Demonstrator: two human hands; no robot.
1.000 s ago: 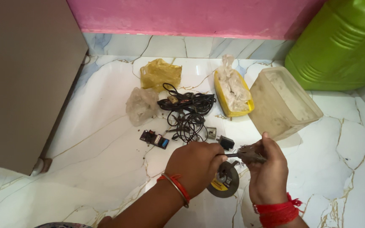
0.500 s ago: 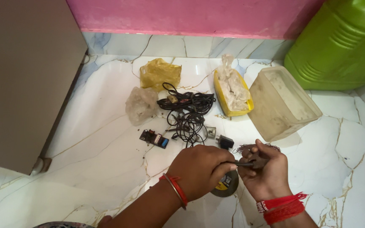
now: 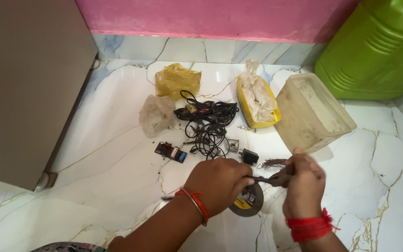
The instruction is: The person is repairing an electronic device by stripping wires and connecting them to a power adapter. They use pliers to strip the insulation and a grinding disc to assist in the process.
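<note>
Both hands have come a little closer together since the earlier frames and now meet over the grey disc.

From the head view, the left hand is closed in a fist around one end of a thin dark tool, and the right hand is closed on its other end, beside a small bunch of thin wire. Under them, a grey disc with a yellow label lies flat on the white marble floor.

Behind the hands lies a tangle of black cables, with a small black adapter and a small circuit board near it. Farther back are a yellow bag, a clear bag, a yellow tray and an open plastic box. A green canister stands at the right.
</note>
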